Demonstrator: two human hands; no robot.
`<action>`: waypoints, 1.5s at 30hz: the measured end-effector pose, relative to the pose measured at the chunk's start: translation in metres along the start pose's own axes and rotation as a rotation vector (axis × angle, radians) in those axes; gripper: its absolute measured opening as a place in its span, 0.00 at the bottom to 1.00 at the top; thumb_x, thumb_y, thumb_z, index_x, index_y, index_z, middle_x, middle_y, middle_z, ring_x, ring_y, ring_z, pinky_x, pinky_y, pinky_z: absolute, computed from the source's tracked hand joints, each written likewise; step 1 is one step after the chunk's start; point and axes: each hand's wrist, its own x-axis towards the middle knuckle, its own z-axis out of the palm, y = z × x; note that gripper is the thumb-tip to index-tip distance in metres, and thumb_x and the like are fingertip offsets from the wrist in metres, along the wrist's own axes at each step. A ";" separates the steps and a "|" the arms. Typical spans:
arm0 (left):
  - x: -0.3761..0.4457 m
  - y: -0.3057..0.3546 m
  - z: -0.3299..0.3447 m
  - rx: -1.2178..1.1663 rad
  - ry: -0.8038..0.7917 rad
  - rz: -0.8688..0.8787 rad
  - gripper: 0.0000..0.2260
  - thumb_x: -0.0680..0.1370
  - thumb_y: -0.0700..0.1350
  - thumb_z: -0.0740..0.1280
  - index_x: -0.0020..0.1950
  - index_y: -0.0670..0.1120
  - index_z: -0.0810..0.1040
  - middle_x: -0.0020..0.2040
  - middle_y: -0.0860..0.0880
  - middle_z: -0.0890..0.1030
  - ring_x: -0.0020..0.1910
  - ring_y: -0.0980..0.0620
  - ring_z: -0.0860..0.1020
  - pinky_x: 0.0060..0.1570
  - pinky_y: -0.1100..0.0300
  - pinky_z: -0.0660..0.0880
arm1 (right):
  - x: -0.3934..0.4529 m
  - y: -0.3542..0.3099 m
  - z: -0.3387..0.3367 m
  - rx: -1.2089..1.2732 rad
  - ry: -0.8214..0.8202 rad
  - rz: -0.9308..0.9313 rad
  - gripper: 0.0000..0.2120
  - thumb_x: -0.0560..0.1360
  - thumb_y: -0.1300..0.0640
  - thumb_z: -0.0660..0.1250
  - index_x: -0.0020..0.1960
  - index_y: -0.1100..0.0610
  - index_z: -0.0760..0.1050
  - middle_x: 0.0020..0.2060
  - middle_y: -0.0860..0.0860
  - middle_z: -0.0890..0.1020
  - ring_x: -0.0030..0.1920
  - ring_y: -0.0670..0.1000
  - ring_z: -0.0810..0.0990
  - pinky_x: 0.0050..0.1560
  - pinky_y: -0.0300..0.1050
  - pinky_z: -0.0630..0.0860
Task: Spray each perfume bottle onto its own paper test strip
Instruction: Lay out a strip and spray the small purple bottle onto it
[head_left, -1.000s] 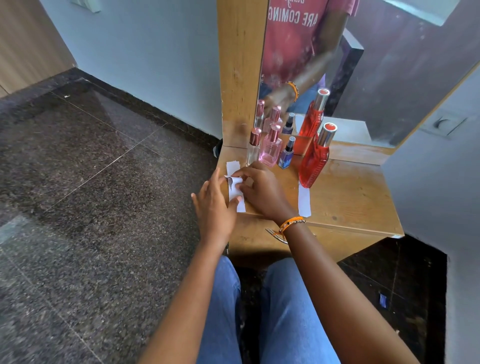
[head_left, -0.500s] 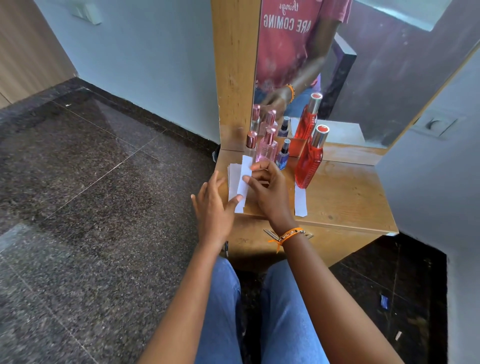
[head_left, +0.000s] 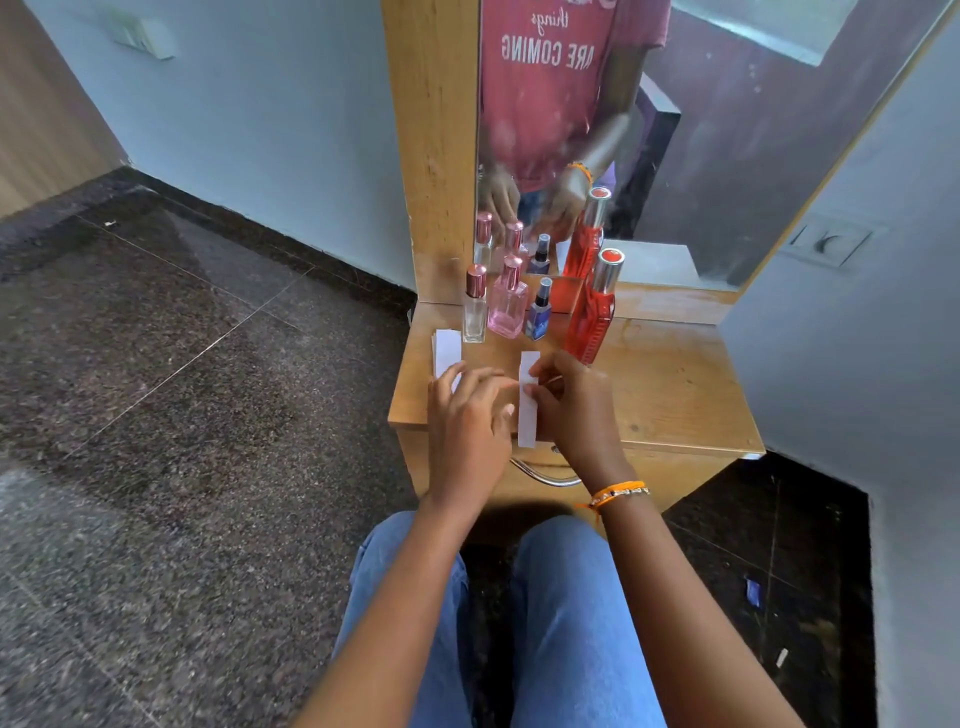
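Note:
Four perfume bottles stand in a row at the back of the small wooden table (head_left: 675, 384): a clear bottle (head_left: 475, 312) with a rose cap, a pink bottle (head_left: 508, 309), a small blue bottle (head_left: 539, 314) and a tall red bottle (head_left: 591, 317). A stack of white paper strips (head_left: 448, 349) lies at the table's left edge. My left hand (head_left: 467, 423) rests on its near end, fingers spread. My right hand (head_left: 576, 410) pinches one paper strip (head_left: 528, 415) against the tabletop in front of the blue bottle. Whatever lies under my right hand is hidden.
A mirror (head_left: 701, 130) in a wooden frame rises right behind the bottles and doubles them. A metal drawer handle (head_left: 545, 475) sticks out under the table's front edge. A wall closes the right side. My knees are just below the table.
My right hand has taken one strip off the stack at the left and carried it right, to the middle of the table. My left hand has stayed by the stack.

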 end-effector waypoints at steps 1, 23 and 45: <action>-0.001 0.001 0.003 0.019 -0.017 0.009 0.12 0.72 0.39 0.69 0.53 0.49 0.80 0.55 0.52 0.80 0.64 0.46 0.67 0.67 0.47 0.64 | 0.001 0.002 0.002 -0.073 -0.002 -0.038 0.07 0.68 0.69 0.70 0.44 0.62 0.78 0.39 0.57 0.81 0.40 0.56 0.79 0.38 0.42 0.71; 0.010 -0.002 0.000 0.067 -0.153 0.007 0.09 0.75 0.41 0.66 0.52 0.51 0.81 0.58 0.56 0.80 0.73 0.45 0.59 0.72 0.46 0.42 | 0.065 -0.053 0.007 -0.461 0.095 -0.018 0.18 0.73 0.72 0.60 0.63 0.64 0.66 0.56 0.63 0.75 0.47 0.66 0.80 0.40 0.55 0.75; 0.006 0.039 -0.023 -0.478 -0.174 0.032 0.14 0.78 0.39 0.62 0.63 0.47 0.72 0.47 0.56 0.76 0.48 0.62 0.74 0.48 0.76 0.67 | 0.004 -0.062 -0.056 0.024 -0.085 0.026 0.10 0.69 0.61 0.73 0.43 0.57 0.71 0.36 0.52 0.81 0.38 0.52 0.81 0.41 0.52 0.78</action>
